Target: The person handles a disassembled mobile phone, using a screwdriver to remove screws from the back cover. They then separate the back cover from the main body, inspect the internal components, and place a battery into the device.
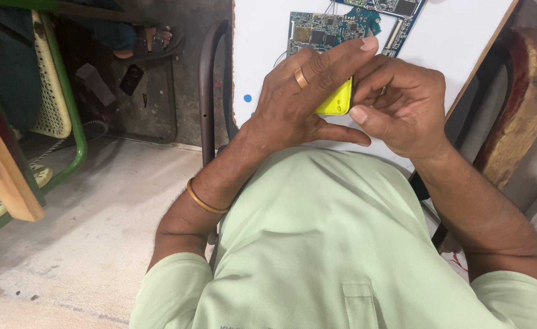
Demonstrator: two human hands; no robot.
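My left hand [308,91], with a ring on one finger, wraps over a small yellow case [335,102] and holds it just above the near edge of a white table [457,42]. My right hand [402,103] grips the same yellow case from the right, thumb pressed to its lower edge. Most of the case is hidden under my fingers. Beyond the hands, a blue-green circuit board [320,30] lies flat on the table, with a second board [396,7] at the top edge.
A metal chair back [206,91] stands left of the table. A green-framed woven chair [55,91] is at the far left, another person's sandalled foot [153,39] on the concrete floor beyond it. A wooden block [521,109] sits to the right.
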